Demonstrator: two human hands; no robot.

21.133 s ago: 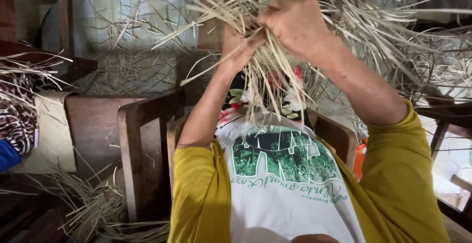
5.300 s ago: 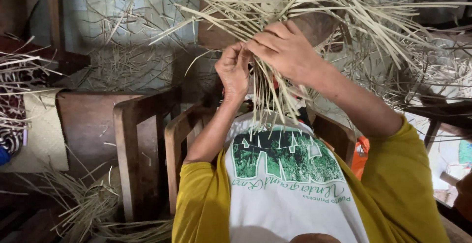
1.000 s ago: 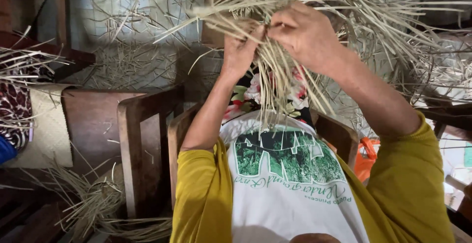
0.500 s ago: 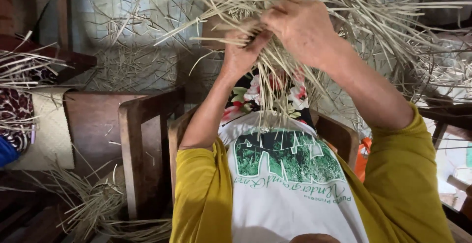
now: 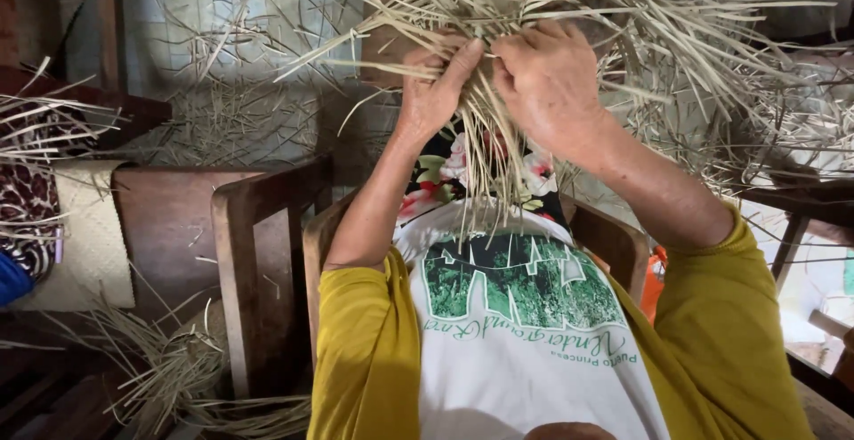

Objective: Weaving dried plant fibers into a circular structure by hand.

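Note:
A half-woven piece of pale dried straw strips [image 5: 569,13] is held up in front of me, its loose ends fanning out in all directions. My left hand [image 5: 431,88] pinches several hanging strips near the piece's lower edge. My right hand [image 5: 551,84] grips strips right beside it, knuckles toward me. A bunch of loose strips [image 5: 489,160] hangs down between the two hands over my floral-print lap. My yellow sleeves and white printed shirt fill the bottom of the view.
A wooden chair arm [image 5: 258,253] stands at my left. A woven mat [image 5: 89,235] lies on a brown seat further left. Loose straw [image 5: 169,369] is piled on the floor at lower left and scattered beyond. A wooden frame [image 5: 792,226] is at right.
My right hand has dropped slightly and shifted right, away from my left hand's fingers. The hanging bunch of strips now shows between the two hands.

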